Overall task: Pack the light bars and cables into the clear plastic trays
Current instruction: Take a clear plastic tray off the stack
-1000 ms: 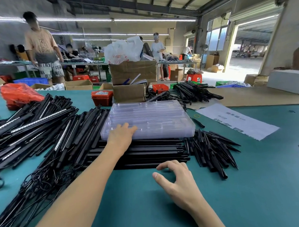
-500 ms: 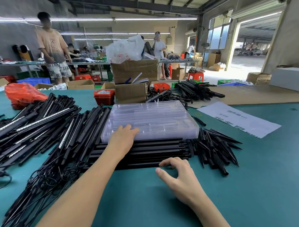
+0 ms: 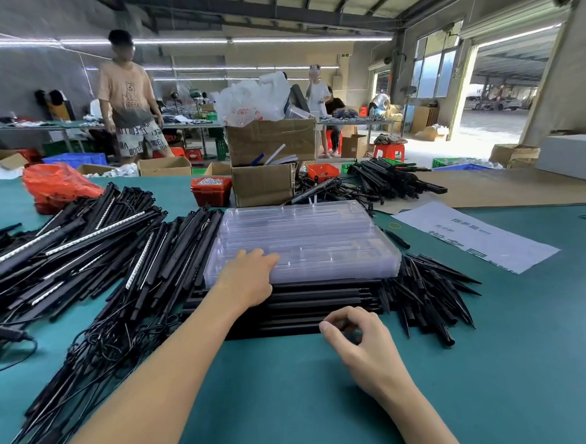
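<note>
A stack of clear plastic trays (image 3: pixel 319 247) lies on a flat row of black light bars (image 3: pixel 288 309) in the middle of the green table. My left hand (image 3: pixel 247 281) rests on the stack's near left corner, fingers laid flat on the top tray. My right hand (image 3: pixel 357 340) is at the near edge of the row, its thumb and curled fingers pinching the front light bar. A big heap of loose light bars (image 3: pixel 85 257) fills the left side, and tangled black cables (image 3: pixel 98 341) trail toward me.
Black pointed stakes (image 3: pixel 429 296) lie in a pile right of the trays, beside a printed paper sheet (image 3: pixel 470 237). Behind the trays stand cardboard boxes (image 3: pixel 266 186), a red bin (image 3: pixel 211 191) and an orange bag (image 3: pixel 55 185). A person (image 3: pixel 128 104) stands beyond the table.
My right hand moved forward to the row's front edge and its fingers curled onto the nearest bar. My left hand stayed on the tray corner. The person at the back walked right.
</note>
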The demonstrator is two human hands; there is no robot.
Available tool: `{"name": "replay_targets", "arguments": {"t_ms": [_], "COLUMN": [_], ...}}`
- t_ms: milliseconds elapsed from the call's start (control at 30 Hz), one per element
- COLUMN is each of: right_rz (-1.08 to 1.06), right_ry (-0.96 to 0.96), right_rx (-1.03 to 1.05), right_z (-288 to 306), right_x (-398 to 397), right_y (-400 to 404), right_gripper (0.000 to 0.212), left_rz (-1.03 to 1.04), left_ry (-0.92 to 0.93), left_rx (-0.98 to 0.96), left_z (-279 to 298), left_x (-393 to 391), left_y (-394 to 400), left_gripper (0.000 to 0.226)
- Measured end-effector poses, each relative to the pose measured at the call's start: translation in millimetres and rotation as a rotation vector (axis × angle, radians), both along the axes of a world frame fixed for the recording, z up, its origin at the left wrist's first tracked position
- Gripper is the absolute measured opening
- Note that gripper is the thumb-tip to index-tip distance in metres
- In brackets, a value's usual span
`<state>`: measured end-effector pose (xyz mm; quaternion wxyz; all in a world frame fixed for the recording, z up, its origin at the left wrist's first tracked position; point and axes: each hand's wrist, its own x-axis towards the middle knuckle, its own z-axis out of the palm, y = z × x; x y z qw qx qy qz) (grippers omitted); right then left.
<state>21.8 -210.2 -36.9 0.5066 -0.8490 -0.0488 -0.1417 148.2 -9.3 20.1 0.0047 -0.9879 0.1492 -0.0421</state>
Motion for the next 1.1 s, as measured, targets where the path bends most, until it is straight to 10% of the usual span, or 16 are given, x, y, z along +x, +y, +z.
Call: {"name": "replay_targets", "arguments": {"t_ms": [133, 433, 867, 1100], "right_rz": [0.01, 0.031, 0.04, 0.028], "right_ry": [-0.004, 0.008, 0.02, 0.011], "right_rx": [0.044, 0.115, 0.115, 0.131], "right_z": [0, 1, 2, 2], "right_x": [1, 1, 0, 1], "right_y": [-1, -2, -2, -2], "right_gripper": [0.008, 0.009, 0.01, 0.009], "left_rz": [-0.009, 0.002, -0.15, -0.161], "left_ry": [0.065, 0.174, 0.157, -0.169], "left_rx": [-0.022, -0.213, 0.0, -0.289], "left_z": [15, 41, 46, 63], "left_x": [6, 14, 22, 30], "left_y": [2, 10, 13, 17], "left_gripper": [0.004, 0.016, 0.007, 0.013]}}
